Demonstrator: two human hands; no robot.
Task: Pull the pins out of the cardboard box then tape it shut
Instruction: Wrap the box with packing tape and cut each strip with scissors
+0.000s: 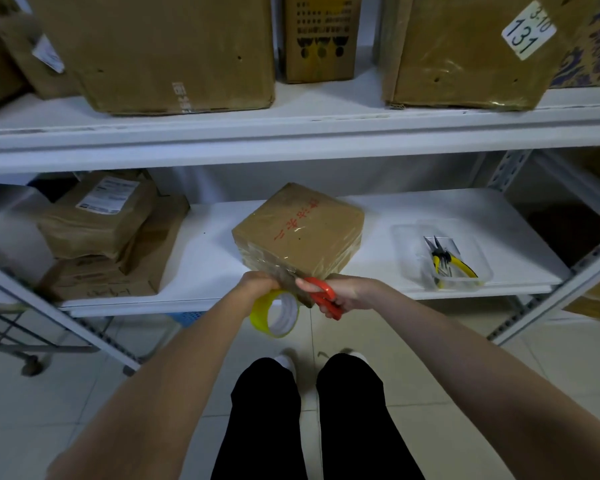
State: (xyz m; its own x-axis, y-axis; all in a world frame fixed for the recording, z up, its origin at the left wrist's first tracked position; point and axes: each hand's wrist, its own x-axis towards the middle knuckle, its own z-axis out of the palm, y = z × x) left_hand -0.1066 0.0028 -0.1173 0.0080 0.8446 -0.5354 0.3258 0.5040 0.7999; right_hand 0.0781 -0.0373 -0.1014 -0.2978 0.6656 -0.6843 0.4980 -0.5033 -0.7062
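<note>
- Standing on the lower white shelf [378, 216] of a pale metal rack, the cardboard box [300, 230] is seen turned at an angle, its near corner overhanging the shelf's front edge; red characters are printed on its top and glossy clear tape covers its sides.
- The left hand [257, 284] is closed around a roll of tape [276, 313] with a yellow-green rim, held at the box's near corner.
- The right hand [347, 292] is closed on red-handled scissors [321, 294], pressed against the same corner just beside the roll.
- A clear plastic tray [409, 244] is set to the right of the box, well apart from it, with yellow-handled pliers [445, 261] lying inside.
- Taped parcels [101, 230] are stacked at the shelf's left end.
- Larger cartons [174, 50] are ranged along the upper shelf [291, 140]; one at the right bears a white label reading 131.
- Pale floor tiles [465, 393] are seen below, with dark trouser legs and white shoes between the forearms.
</note>
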